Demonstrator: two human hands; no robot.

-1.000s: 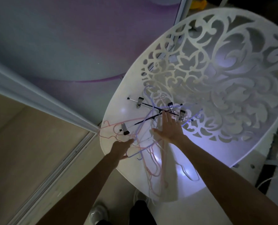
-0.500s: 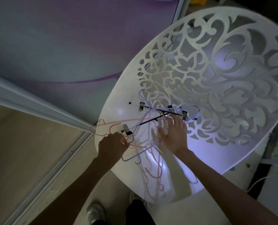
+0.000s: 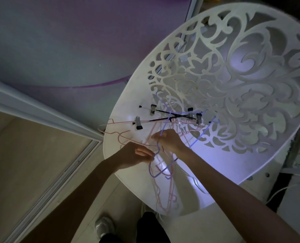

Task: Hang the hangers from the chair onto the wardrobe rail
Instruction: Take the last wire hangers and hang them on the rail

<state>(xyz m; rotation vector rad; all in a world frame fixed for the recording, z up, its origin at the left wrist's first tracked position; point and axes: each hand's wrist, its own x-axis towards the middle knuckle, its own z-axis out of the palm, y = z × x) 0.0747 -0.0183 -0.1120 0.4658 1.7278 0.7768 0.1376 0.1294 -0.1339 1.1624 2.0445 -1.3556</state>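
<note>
Over the chair (image 3: 128, 109), both hands have closed in, right hand (image 3: 170, 141) seemingly pinching a purple hanger (image 3: 165, 123), left hand (image 3: 135, 155) pinching wire.

White chair (image 3: 251, 160), cut-out floral scrollwork; pink hangers (image 3: 121, 137), blue-violet hangers (image 3: 165, 123); black clip hangers (image 3: 163, 112), silver clips.

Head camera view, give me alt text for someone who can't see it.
Two hands, the left hand and right hand, pinch thin wires in a tangled pile of hangers on a white cut-out chair. Two black clip hangers lie crossed behind them.
</note>
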